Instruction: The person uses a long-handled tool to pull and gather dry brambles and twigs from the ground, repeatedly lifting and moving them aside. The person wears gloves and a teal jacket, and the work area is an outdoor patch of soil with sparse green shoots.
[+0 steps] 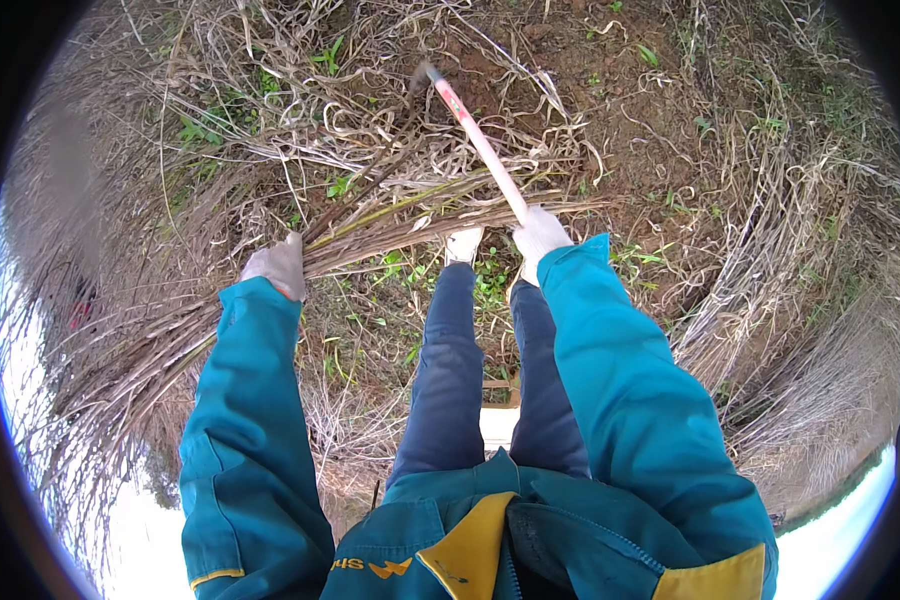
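Observation:
My left hand (276,267), in a pale glove, is closed around a bundle of dry grass stalks (390,232). The cut-looking ends point right, and the bushy tops trail down to the left past my sleeve. My right hand (541,234), also gloved, grips the lower end of a pale wooden handle (487,150) with a red mark near its top. At the handle's far end is a dark, blurred metal head (422,75), probably a sickle blade, over the dry grass. Its exact shape cannot be made out.
Matted dry straw (390,127) and small green weeds (202,129) cover the ground ahead. Bare brown soil (607,135) shows right of the handle. Standing dry grass (750,247) leans along the right side. My light-coloured shoes (463,246) are just below the bundle.

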`<action>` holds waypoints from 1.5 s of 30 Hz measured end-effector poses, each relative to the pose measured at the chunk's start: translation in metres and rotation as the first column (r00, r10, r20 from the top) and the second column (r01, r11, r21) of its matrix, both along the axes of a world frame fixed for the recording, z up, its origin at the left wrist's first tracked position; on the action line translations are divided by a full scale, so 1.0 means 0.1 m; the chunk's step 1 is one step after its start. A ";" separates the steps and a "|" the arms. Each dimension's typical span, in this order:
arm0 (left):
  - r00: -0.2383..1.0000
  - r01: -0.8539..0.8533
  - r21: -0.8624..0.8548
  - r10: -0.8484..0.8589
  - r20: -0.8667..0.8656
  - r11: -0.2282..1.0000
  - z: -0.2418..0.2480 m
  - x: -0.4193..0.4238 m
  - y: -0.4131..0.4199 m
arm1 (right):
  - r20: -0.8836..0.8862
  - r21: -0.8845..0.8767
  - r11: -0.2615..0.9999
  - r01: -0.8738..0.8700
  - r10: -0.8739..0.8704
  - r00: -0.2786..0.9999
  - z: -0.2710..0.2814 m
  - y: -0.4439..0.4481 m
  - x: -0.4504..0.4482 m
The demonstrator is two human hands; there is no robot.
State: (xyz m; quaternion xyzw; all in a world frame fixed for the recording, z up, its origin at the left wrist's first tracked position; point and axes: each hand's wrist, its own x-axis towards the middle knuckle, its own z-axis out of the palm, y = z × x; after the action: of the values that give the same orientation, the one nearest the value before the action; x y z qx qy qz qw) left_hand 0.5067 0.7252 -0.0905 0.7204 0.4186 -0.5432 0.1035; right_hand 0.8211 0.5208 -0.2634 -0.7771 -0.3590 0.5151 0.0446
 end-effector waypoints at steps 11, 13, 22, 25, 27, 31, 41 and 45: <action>0.996 0.064 0.010 -0.065 0.068 0.998 0.49 0.17 -1.17 | 0.189 -0.313 0.935 0.169 -0.113 0.975 1.61 -2.33 0.97; 0.994 0.066 0.006 -0.067 0.085 0.998 0.50 0.22 -1.09 | 0.196 -0.273 0.942 0.193 -0.142 0.970 1.50 -2.04 0.95; 0.993 0.094 -0.004 -0.093 0.073 0.996 0.50 0.24 -1.08 | -0.011 0.106 0.979 0.175 -0.175 0.985 0.72 -0.49 0.27; 0.987 0.109 0.009 -0.109 0.117 0.994 0.50 0.15 -1.10 | 0.074 -0.014 0.998 0.060 -0.059 0.996 0.60 -0.94 0.27; 0.979 0.102 0.015 -0.103 0.177 0.995 0.52 0.13 -1.07 | 0.110 -0.308 0.950 -0.056 0.094 0.989 0.81 -1.58 0.44; 0.963 0.074 -0.016 -0.067 0.261 0.997 0.79 0.17 -1.04 | 0.309 -0.441 0.898 0.009 0.142 0.941 1.76 -2.73 0.61; 0.919 0.229 0.020 -0.223 0.326 0.973 1.45 -0.15 -1.08 | 0.377 -0.466 0.858 0.216 -0.028 0.926 2.95 -3.39 -0.36; 0.897 0.337 0.018 -0.327 0.299 0.941 1.59 -0.24 -0.79 | 0.414 -0.437 0.862 0.256 -0.060 0.908 3.20 -3.55 -0.70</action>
State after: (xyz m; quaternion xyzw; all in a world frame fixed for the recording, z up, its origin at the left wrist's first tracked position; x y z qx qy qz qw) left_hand 0.4824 0.6465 0.0688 0.8528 0.2598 -0.4452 0.0836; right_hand 0.7516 0.1658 0.0569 -0.8766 -0.1548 0.4191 -0.1787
